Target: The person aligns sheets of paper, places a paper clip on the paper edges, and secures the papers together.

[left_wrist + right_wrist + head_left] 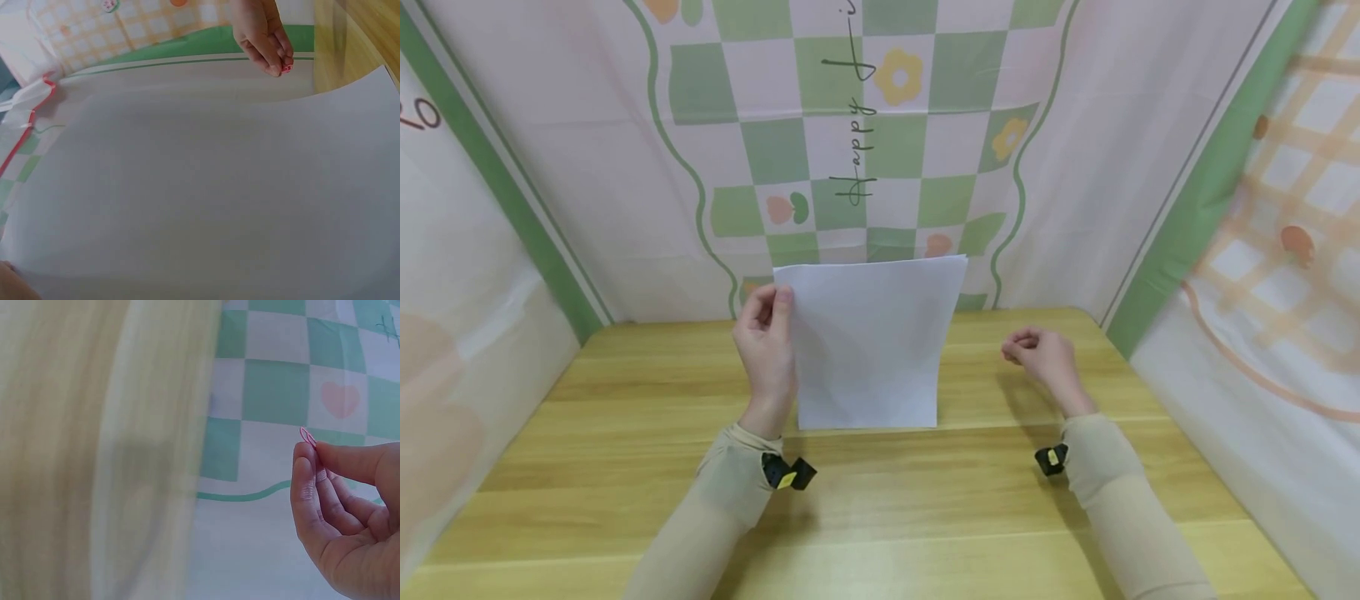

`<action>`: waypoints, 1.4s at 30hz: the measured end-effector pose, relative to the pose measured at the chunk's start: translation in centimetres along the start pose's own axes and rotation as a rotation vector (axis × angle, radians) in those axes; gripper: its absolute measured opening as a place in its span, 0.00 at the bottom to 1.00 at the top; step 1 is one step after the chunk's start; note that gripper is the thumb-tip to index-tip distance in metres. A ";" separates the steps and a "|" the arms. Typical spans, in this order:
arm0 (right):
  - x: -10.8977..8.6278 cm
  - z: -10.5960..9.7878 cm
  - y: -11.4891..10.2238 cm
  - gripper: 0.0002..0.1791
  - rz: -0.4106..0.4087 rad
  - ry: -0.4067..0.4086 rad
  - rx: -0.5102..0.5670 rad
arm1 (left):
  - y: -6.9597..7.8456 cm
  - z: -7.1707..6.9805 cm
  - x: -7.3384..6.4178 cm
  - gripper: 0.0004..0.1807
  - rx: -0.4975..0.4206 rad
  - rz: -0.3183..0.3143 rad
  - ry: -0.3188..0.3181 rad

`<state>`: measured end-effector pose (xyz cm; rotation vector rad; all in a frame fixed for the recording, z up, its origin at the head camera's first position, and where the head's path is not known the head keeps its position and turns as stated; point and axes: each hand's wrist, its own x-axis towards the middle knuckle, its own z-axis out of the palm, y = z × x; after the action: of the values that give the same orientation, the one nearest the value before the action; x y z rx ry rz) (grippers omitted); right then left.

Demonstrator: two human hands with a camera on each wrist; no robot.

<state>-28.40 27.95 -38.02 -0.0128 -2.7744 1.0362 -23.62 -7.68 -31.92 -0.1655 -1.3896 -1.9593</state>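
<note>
My left hand (766, 346) grips the left edge of a white paper sheet (868, 350) between thumb and fingers, holding it upright above the table. The upper right corner shows a slight double edge, so it may be more than one sheet. To the right of the paper and apart from it, my right hand (1047, 358) is raised. In the right wrist view its thumb and forefinger pinch a small pink paper clip (306, 435), whose looped end sticks out above the fingertips; the rest is hidden.
The wooden table (887, 517) lies under both hands. Behind it hangs a green and white checked curtain (835, 142). More printed cloth (1285, 317) encloses the right side, and another curtain (482, 275) the left.
</note>
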 end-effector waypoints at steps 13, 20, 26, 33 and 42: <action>-0.5 -1.4 -2.2 0.15 -0.032 0.042 -0.017 | 0.0 0.1 0.1 0.06 -0.006 0.004 0.008; -1.1 -1.9 -3.4 0.15 -0.065 0.069 -0.009 | 0.1 0.0 0.1 0.08 0.019 0.000 -0.002; -1.6 -2.2 -4.4 0.17 -0.106 0.095 -0.012 | 0.1 0.0 0.1 0.10 0.020 -0.001 -0.005; -2.2 -2.5 -5.5 0.17 -0.148 0.108 0.003 | 0.1 0.1 0.1 0.09 0.011 -0.002 0.000; -3.0 -2.7 -6.5 0.17 -0.172 0.117 0.027 | -0.2 0.1 0.1 0.08 0.007 -0.001 -0.001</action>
<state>-24.59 24.61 -32.29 0.1610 -2.6039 0.9962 -23.83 -7.58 -31.95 -0.1624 -1.3976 -1.9547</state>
